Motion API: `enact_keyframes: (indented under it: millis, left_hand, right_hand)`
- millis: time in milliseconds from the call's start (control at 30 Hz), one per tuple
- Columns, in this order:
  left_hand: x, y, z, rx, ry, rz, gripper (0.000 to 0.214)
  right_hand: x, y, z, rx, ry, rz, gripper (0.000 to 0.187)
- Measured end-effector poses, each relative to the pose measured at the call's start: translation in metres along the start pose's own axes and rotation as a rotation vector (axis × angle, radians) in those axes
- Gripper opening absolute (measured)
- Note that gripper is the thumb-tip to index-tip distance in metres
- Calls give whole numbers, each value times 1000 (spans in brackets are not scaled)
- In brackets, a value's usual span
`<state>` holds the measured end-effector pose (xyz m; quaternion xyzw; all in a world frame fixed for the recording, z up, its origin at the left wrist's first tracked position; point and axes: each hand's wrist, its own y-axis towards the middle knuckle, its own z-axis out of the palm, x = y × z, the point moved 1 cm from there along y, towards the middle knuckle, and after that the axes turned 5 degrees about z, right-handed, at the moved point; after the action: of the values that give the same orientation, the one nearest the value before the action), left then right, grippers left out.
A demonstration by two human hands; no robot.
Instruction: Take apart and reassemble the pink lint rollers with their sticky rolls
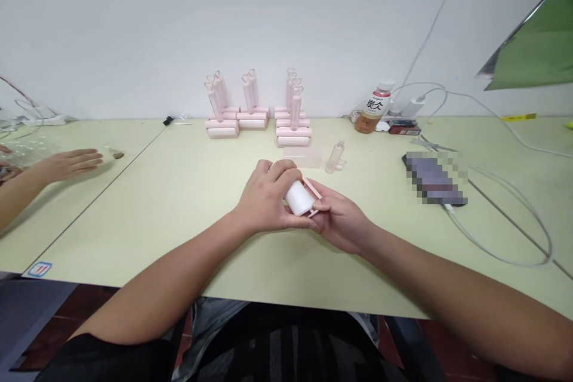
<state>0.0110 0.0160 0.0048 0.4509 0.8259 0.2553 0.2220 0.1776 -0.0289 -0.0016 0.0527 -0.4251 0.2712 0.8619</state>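
Over the middle of the table, my left hand [266, 200] is closed around a white lint roller roll [299, 198], with fingers over its top and thumb below. My right hand [342, 219] grips a pale pink roller frame [314, 188] from the right side. The roll sits in or against this frame; how far it is seated is hidden by my fingers. Just beyond my hands lies a translucent pink cover [308, 158]. Right of that, a translucent pink handle [333, 158] rests on the table with a small heart-shaped loop at its base.
Several pink lint rollers [293, 134] with upright heart-topped handles stand near the wall. To the right are a drink bottle [375, 108], a phone [434, 180] and its white cable [496, 259]. Another person's hand [71, 164] reaches in at left beside clear plastic wrapping [29, 149].
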Motion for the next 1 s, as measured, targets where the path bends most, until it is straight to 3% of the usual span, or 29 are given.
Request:
enact_keyframes:
  millis: [233, 667, 900, 1000]
  left_hand:
    - [-1, -1, -2, -2, -23, -55, 95]
    - [0, -5, 0, 51, -1, -80, 99]
    - [-3, -4, -2, 102, -37, -150, 91]
    - [-3, -4, -1, 138, -31, -198, 81]
  right_hand:
    - [-2, -1, 0, 35, -23, -28, 58]
    - [-6, -1, -4, 69, -84, -35, 62]
    - [-8, -1, -8, 11, -122, -18, 72]
    - [-10, 4, -19, -61, -276, -8, 69]
